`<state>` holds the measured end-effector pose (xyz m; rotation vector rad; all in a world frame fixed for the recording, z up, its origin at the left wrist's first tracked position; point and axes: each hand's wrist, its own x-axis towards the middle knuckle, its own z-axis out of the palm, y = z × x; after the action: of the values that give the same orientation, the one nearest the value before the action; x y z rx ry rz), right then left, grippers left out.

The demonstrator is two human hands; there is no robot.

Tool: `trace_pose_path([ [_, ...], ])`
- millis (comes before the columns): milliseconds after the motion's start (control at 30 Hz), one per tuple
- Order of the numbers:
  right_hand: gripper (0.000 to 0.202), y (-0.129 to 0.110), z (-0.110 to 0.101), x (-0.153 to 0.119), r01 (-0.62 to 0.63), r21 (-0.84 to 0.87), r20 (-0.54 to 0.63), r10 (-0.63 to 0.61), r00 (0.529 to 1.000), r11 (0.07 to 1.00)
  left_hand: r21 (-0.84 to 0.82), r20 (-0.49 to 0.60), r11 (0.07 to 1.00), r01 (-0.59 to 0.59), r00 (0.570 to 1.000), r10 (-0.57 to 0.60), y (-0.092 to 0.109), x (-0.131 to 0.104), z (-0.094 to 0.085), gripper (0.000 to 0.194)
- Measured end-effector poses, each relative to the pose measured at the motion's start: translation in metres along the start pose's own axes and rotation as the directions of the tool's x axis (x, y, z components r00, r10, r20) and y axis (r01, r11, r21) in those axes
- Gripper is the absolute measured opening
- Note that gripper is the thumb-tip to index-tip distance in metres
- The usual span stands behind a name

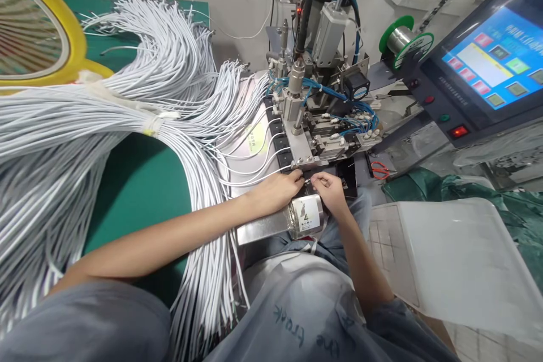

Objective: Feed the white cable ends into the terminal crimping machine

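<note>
Head view: both hands meet near the middle of the frame, at the front edge of a machine point(294, 103). From the lower left, the left arm reaches across the cables point(197, 178), and the left hand point(292, 182) lies palm down with its fingers bent beside the machine's black blocks point(280, 141) — whether it grips anything, I cannot tell. Just beside it, the right hand point(330, 189) is curled, thumb and fingertips pinched on a pale piece point(308, 181) too small to identify. White cables fill the left half, some heaped at upper left, others gathered by a pale tie point(153, 123) and fanning down toward the bottom edge. Several single cables run right across a pale surface, past a yellow note point(257, 138), and end at the black blocks. Green mat point(136, 192) shows between the bundles. Below the hands sits a labelled block point(308, 216), with a metal plate point(261, 229) to its left. A lit screen point(483, 68) fills the upper right, a green-rimmed spool point(399, 41) to its left; lower down are red scissor handles point(379, 169) — and, at lower right, a white tray point(458, 260).
</note>
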<state>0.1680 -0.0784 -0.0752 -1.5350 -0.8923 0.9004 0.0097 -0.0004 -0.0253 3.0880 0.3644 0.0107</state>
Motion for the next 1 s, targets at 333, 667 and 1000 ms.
trace_pose_path([
  [333, 0.018, 0.0011, -0.0035, 0.0015, -0.048, -0.051, 0.096, 0.053, 0.994, 0.998, -0.075, -0.057, 0.997, -0.015, 0.998, 0.011, -0.0021, -0.0010, 0.0048, 0.035],
  [667, 0.020, -0.0021, -0.0053, 0.0029, -0.166, -0.060, 0.186, 0.174, 0.967, 0.984, -0.001, -0.032, 1.000, -0.029, 0.999, 0.029, -0.0048, -0.0010, 0.0028, 0.035],
  [1000, 0.022, 0.0016, -0.0003, 0.0079, -0.150, 0.002, 0.085, 0.149, 0.985, 0.989, -0.010, -0.041, 1.000, -0.029, 0.999, 0.028, -0.0031, -0.0018, 0.0014, 0.033],
])
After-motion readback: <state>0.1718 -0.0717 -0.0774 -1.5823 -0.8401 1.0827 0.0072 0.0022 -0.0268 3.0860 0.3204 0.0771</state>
